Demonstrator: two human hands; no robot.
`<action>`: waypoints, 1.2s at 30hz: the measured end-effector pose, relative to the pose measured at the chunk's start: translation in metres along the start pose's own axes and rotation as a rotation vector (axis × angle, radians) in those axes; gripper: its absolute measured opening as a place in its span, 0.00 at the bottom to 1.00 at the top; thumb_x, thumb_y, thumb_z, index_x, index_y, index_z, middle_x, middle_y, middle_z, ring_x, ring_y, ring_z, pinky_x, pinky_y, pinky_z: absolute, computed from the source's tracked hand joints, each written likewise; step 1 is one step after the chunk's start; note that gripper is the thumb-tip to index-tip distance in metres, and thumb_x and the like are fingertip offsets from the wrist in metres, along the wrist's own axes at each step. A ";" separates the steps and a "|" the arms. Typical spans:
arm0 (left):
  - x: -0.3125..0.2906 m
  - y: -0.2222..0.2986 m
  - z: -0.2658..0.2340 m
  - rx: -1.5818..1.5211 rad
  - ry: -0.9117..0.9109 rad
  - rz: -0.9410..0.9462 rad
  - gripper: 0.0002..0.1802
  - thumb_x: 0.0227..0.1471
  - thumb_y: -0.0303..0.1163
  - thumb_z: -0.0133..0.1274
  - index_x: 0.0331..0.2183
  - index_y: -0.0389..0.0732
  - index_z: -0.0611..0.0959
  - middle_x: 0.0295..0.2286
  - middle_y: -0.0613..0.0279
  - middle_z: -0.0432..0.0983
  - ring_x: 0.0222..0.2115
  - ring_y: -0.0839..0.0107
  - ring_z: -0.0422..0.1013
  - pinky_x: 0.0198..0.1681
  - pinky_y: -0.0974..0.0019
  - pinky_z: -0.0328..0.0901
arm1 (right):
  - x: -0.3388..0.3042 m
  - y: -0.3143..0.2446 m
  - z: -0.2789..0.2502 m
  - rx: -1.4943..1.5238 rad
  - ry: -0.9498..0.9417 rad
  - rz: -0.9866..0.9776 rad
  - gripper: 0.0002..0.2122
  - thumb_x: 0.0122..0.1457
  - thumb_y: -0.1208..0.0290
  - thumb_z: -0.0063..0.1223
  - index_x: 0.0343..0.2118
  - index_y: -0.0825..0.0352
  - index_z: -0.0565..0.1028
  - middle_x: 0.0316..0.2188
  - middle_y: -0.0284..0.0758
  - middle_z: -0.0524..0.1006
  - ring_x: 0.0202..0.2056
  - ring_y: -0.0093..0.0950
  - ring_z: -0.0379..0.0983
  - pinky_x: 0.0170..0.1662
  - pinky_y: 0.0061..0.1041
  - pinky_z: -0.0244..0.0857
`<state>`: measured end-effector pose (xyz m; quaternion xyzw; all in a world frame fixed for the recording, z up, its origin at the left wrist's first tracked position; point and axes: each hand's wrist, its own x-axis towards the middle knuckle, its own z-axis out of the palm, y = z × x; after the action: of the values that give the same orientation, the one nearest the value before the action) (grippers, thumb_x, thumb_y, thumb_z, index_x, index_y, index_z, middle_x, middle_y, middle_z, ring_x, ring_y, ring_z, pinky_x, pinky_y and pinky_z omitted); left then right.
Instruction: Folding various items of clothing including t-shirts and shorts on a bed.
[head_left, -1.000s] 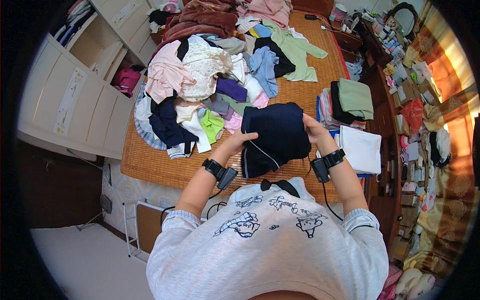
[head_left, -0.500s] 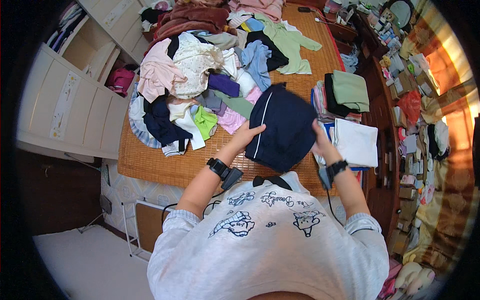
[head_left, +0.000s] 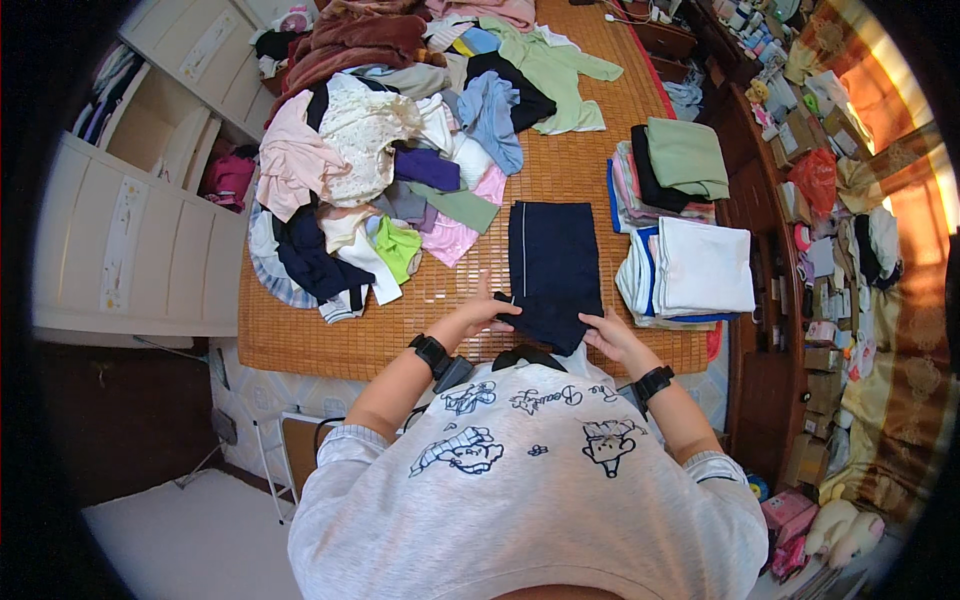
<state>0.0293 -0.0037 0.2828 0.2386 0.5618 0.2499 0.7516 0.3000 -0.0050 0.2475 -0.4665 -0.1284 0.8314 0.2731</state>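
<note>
A folded navy garment with a thin white stripe (head_left: 553, 250) lies on the woven mat (head_left: 440, 345) in front of me; folded like this, its exact kind is hard to tell. My left hand (head_left: 485, 310) pinches its near left corner, thumb on top. At the near right corner, my right hand (head_left: 612, 335) grips the edge between thumb and fingers. The near edge is lifted slightly toward my body, while the far part rests flat.
A heap of loose clothes (head_left: 370, 150) spreads over the left and far side. To the right stand two folded stacks, one topped by a green garment (head_left: 688, 158), the nearer by a white one (head_left: 705, 265). Beyond them runs a dark wooden cabinet (head_left: 745, 200); white drawers (head_left: 130, 230) stand left.
The navy garment went from being held up in both hands to lying on the mat, narrower and flatter. Both hands moved down to its near corners.
</note>
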 end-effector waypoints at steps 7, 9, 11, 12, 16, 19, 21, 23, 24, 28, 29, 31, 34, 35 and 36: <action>0.026 0.004 -0.011 0.053 -0.101 0.113 0.27 0.42 0.38 0.56 0.43 0.33 0.71 0.37 0.58 0.70 0.33 0.73 0.69 0.32 0.74 0.67 | 0.003 -0.034 0.008 -0.018 -0.025 -0.126 0.17 0.50 0.81 0.39 0.46 0.74 0.63 0.40 0.43 0.68 0.42 0.32 0.68 0.46 0.25 0.63; 0.018 0.034 -0.010 0.026 -0.047 0.220 0.27 0.40 0.40 0.58 0.40 0.33 0.72 0.34 0.59 0.71 0.31 0.74 0.70 0.34 0.73 0.66 | 0.000 -0.065 0.021 0.110 -0.262 -0.214 0.21 0.44 0.83 0.37 0.45 0.76 0.65 0.42 0.44 0.69 0.44 0.31 0.67 0.47 0.23 0.63; 0.014 0.076 -0.005 0.142 -0.070 0.382 0.26 0.41 0.36 0.58 0.41 0.33 0.71 0.35 0.59 0.71 0.31 0.74 0.70 0.37 0.73 0.66 | 0.030 -0.097 -0.009 0.236 -0.928 -0.257 0.26 0.36 0.84 0.38 0.46 0.76 0.64 0.38 0.41 0.71 0.37 0.25 0.70 0.40 0.17 0.64; 0.001 0.093 -0.002 0.190 -0.077 0.558 0.25 0.40 0.33 0.58 0.41 0.33 0.70 0.35 0.60 0.71 0.32 0.74 0.70 0.37 0.72 0.65 | 0.024 -0.112 0.006 -0.013 -0.730 -0.396 0.27 0.36 0.85 0.39 0.47 0.76 0.63 0.35 0.39 0.72 0.31 0.21 0.68 0.35 0.14 0.61; -0.022 0.160 0.000 0.296 -0.028 0.933 0.19 0.41 0.25 0.56 0.38 0.34 0.73 0.31 0.63 0.73 0.32 0.75 0.71 0.33 0.74 0.66 | -0.022 -0.173 0.093 -0.466 -0.327 -0.738 0.26 0.39 0.88 0.44 0.48 0.71 0.64 0.31 0.31 0.70 0.33 0.19 0.67 0.37 0.15 0.61; -0.041 0.213 0.014 0.326 0.037 1.054 0.14 0.42 0.25 0.55 0.35 0.36 0.75 0.26 0.65 0.74 0.27 0.76 0.72 0.26 0.76 0.65 | -0.053 -0.212 0.131 -0.708 -0.209 -0.966 0.21 0.45 0.87 0.45 0.47 0.71 0.64 0.41 0.34 0.70 0.42 0.22 0.67 0.47 0.20 0.60; -0.059 0.238 0.020 0.402 0.105 1.187 0.13 0.43 0.30 0.55 0.34 0.36 0.76 0.24 0.65 0.74 0.22 0.78 0.72 0.20 0.78 0.62 | -0.046 -0.235 0.136 -0.684 -0.226 -1.111 0.18 0.47 0.84 0.47 0.44 0.70 0.67 0.36 0.32 0.72 0.38 0.20 0.69 0.43 0.18 0.62; -0.082 0.257 0.028 0.505 0.237 1.204 0.12 0.43 0.33 0.56 0.31 0.36 0.77 0.22 0.64 0.73 0.20 0.80 0.70 0.19 0.78 0.60 | -0.068 -0.247 0.159 -0.805 -0.070 -1.147 0.15 0.48 0.81 0.48 0.42 0.70 0.69 0.33 0.30 0.73 0.35 0.18 0.69 0.39 0.16 0.62; -0.091 0.263 0.032 0.527 0.289 1.250 0.12 0.42 0.34 0.56 0.29 0.36 0.77 0.21 0.64 0.73 0.20 0.80 0.69 0.20 0.78 0.60 | -0.081 -0.251 0.169 -0.926 0.096 -1.184 0.12 0.49 0.78 0.50 0.39 0.70 0.71 0.29 0.28 0.74 0.32 0.16 0.69 0.36 0.15 0.62; -0.122 0.277 0.049 0.593 0.408 1.534 0.16 0.41 0.39 0.58 0.27 0.35 0.79 0.20 0.65 0.74 0.21 0.80 0.69 0.24 0.77 0.62 | -0.099 -0.266 0.180 -0.937 0.131 -1.534 0.14 0.50 0.63 0.54 0.35 0.69 0.74 0.26 0.29 0.76 0.27 0.15 0.67 0.31 0.14 0.59; -0.127 0.280 0.051 0.596 0.416 1.595 0.17 0.41 0.40 0.58 0.28 0.36 0.80 0.20 0.64 0.75 0.21 0.80 0.69 0.25 0.76 0.62 | -0.105 -0.267 0.184 -0.938 0.131 -1.535 0.14 0.50 0.63 0.54 0.35 0.69 0.74 0.26 0.29 0.76 0.27 0.15 0.67 0.31 0.14 0.59; -0.136 0.283 0.049 0.651 0.450 1.597 0.18 0.41 0.42 0.58 0.29 0.36 0.80 0.22 0.63 0.75 0.22 0.77 0.70 0.25 0.76 0.62 | -0.121 -0.262 0.196 -0.967 0.255 -1.606 0.16 0.50 0.58 0.53 0.33 0.68 0.75 0.23 0.33 0.76 0.26 0.17 0.68 0.30 0.17 0.60; -0.147 0.286 0.044 0.664 0.504 1.703 0.18 0.41 0.43 0.58 0.29 0.36 0.80 0.25 0.60 0.75 0.22 0.74 0.70 0.26 0.75 0.63 | -0.138 -0.260 0.207 -1.091 0.387 -1.648 0.17 0.49 0.55 0.53 0.31 0.67 0.76 0.20 0.36 0.74 0.23 0.22 0.68 0.28 0.21 0.59; -0.151 0.284 0.040 0.664 0.513 1.703 0.18 0.41 0.43 0.58 0.29 0.36 0.80 0.25 0.60 0.75 0.22 0.74 0.70 0.26 0.75 0.63 | -0.140 -0.259 0.209 -1.147 0.420 -1.759 0.16 0.49 0.56 0.54 0.30 0.67 0.76 0.18 0.36 0.73 0.22 0.24 0.67 0.27 0.22 0.58; -0.155 0.284 0.039 0.776 0.624 1.724 0.19 0.41 0.44 0.58 0.28 0.37 0.80 0.24 0.60 0.75 0.22 0.74 0.70 0.26 0.75 0.63 | -0.136 -0.265 0.206 -1.194 0.439 -1.839 0.15 0.49 0.58 0.54 0.29 0.67 0.76 0.15 0.33 0.68 0.20 0.24 0.64 0.26 0.23 0.56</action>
<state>-0.0012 0.1096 0.5872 0.7181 0.4117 0.5611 0.0014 0.2706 0.1423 0.5770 -0.3869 -0.7523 0.0177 0.5329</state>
